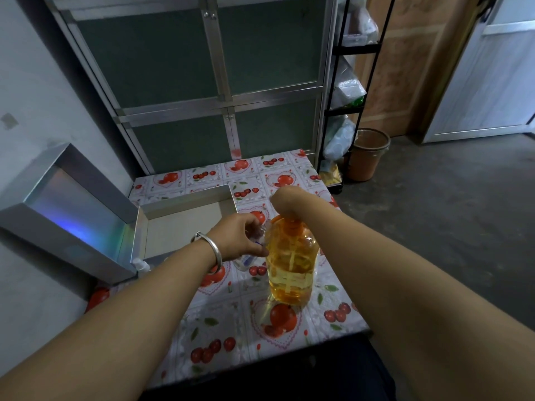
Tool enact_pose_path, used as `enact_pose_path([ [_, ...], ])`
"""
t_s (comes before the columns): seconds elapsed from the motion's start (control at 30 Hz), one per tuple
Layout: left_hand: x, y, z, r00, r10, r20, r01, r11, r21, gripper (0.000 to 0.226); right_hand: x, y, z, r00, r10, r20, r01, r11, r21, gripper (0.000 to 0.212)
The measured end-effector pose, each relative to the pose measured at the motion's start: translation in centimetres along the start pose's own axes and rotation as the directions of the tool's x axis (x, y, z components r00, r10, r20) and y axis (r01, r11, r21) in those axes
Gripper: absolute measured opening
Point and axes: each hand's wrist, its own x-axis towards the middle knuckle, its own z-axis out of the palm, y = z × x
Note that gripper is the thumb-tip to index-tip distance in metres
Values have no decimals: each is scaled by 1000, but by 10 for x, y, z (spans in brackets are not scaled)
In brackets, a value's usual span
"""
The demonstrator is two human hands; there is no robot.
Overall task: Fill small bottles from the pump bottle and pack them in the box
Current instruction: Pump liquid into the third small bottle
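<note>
A clear pump bottle of amber liquid stands upright near the middle of the small table. My right hand is bent down over its orange pump head, fingers hidden behind the wrist. My left hand, with a silver bangle on the wrist, grips a small clear bottle held against the left side of the pump bottle, just under the spout. An open silver box with a pale inside lies to the left on the table; its shiny lid leans up toward the wall.
The table has a fruit-print cover and ends just right of the pump bottle. A white bottle cap pokes out by the box's near corner. A metal cabinet stands behind, a black rack and an orange bin to the right.
</note>
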Motion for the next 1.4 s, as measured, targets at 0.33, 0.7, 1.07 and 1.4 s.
enact_pose_path([
  [0.33, 3, 1, 1, 1000, -13, 9, 13, 1000, 0, 43, 18, 9, 6, 995, -92, 30, 97, 965, -242, 19],
  [0.7, 2, 2, 1, 1000, -8, 10, 8, 1000, -11, 42, 17, 12, 6, 988, -147, 38, 152, 955, -254, 32],
  [1.07, 4, 2, 1, 1000, -14, 10, 14, 1000, -14, 43, 17, 13, 7, 987, -156, -24, 147, 965, -216, 32],
  [1.4, 4, -1, 1, 1000, -19, 9, 20, 999, -25, 43, 19, 12, 8, 991, -129, -20, 123, 974, -192, 30],
])
